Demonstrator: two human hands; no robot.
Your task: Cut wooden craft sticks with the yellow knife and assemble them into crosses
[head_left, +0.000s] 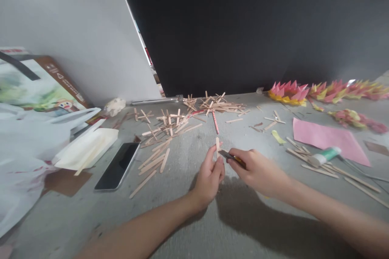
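Between the thumb and fingers of my left hand [209, 176] a wooden craft stick [217, 144] points upward, its lower part hidden by the grip. My right hand [258, 170] is closed around a utility knife [232, 158], whose dark blade reaches left to the stick. Whether the blade is cutting into the wood I cannot tell. Just beyond my hands lies a red patterned strip [215, 122]. Behind it spreads a heap of craft sticks [223, 105], and more loose sticks [154, 160] lie to the left.
At left are a phone [118, 166], a white paper tray [101, 145] and a plastic bag [21, 162]. On the right lie a pink sheet [325, 135], a glue stick [326, 156] and longer wooden strips [352, 176]. Folded pink-and-yellow paper [288, 92] sits by the black panel [258, 28].
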